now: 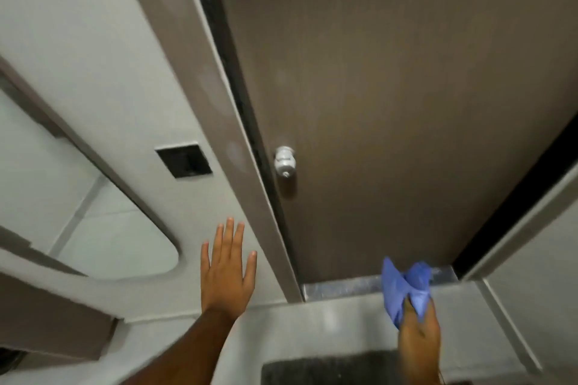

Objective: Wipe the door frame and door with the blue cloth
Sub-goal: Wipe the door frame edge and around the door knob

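A dark brown door (391, 103) fills the upper right of the head view, with a silver round knob (284, 161) near its left edge. The grey-brown door frame (219, 103) runs down its left side. My right hand (419, 341) is low at the right, shut on a bunched blue cloth (403, 284) that hangs in front of the metal threshold (341, 286) at the door's foot. My left hand (228, 266) is open with fingers spread, flat against or just off the pale wall left of the frame.
A dark rectangular switch plate (184, 161) sits on the pale wall (93, 72). A second doorway with a brown frame (78, 147) opens at the left. A dark mat (328, 369) lies on the light floor below. Another pale frame edge (516, 234) stands at the right.
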